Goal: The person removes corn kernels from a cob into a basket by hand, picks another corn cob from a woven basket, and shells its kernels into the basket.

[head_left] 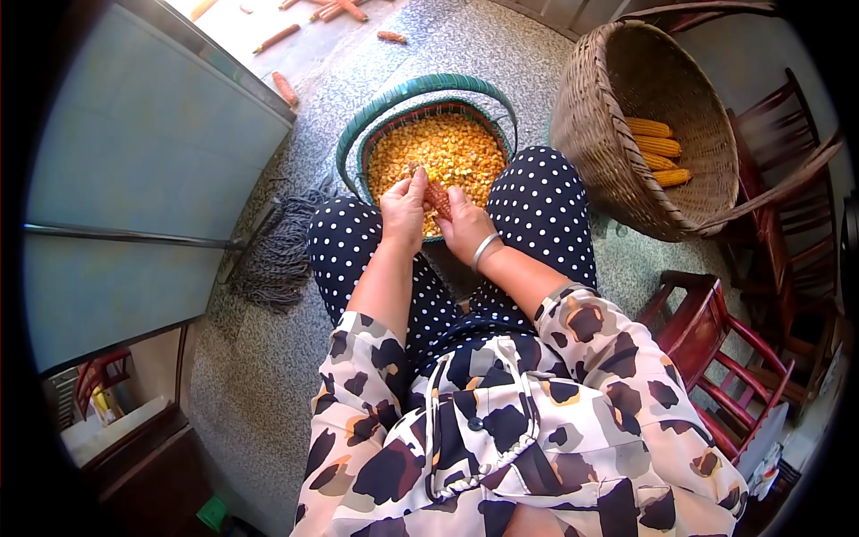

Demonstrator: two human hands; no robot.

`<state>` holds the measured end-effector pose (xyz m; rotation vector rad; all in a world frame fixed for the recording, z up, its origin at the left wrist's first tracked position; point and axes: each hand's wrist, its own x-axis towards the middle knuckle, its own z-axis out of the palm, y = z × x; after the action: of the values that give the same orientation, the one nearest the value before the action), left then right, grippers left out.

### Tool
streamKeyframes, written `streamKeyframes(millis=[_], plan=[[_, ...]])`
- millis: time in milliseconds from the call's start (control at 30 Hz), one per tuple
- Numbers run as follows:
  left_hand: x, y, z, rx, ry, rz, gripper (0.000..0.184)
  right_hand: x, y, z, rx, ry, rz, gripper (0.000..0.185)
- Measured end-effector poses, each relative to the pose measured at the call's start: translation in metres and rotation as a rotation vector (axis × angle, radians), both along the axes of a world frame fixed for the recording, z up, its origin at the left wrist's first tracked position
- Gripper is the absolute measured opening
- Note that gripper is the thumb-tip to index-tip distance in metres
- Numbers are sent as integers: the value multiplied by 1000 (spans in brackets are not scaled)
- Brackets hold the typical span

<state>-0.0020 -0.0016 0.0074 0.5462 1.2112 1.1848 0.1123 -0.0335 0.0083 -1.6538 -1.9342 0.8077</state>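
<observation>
Between my knees stands a green-handled basket [433,84] filled with loose yellow corn kernels [474,152]. A reddish-brown corn cob [438,198], apparently bare of kernels, lies between my two hands above the basket's near side. My left hand [404,208] is closed on the upper left part of the cob. My right hand [467,227], with a silver bracelet at the wrist, holds the cob's lower right side. The fingertips of both hands are close together, partly hiding the cob.
At the upper right a large wicker basket [582,116] holds several yellow corn ears [658,145]. Bare cobs [276,38] lie on the floor at the upper left. A grey mop [279,251] is left of my knees, a red wooden stool [698,331] to the right.
</observation>
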Motion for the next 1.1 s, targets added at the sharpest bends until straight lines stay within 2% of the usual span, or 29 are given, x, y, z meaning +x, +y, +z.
streamKeyframes(millis=[167, 233, 467, 500, 567, 800, 967, 1100], plan=[[2, 0, -3, 19, -95, -15, 23, 3, 4, -1, -103, -4, -26, 42], [2, 0, -2, -18, -161, 15, 21, 3, 6, -6, -20, 135, -54, 38], [2, 1, 7, -34, -245, 2, 23, 0, 2, 5, -74, 27, -59, 38], [1, 1, 3, -35, -245, 3, 23, 0, 1, 3, -56, -5, -32, 38], [-2, 0, -9, -28, -2, -43, 24, -1, 0, 2, -36, -35, -3, 38], [2, 0, -1, 43, -67, -19, 25, 1, 2, 6, -90, 9, -18, 40], [6, -1, 18, -38, -203, 53, 23, 1, 1, 2, -53, -1, -33, 41], [-2, 0, -7, 29, -43, -58, 20, 1, 1, 5, -31, -32, -13, 43]])
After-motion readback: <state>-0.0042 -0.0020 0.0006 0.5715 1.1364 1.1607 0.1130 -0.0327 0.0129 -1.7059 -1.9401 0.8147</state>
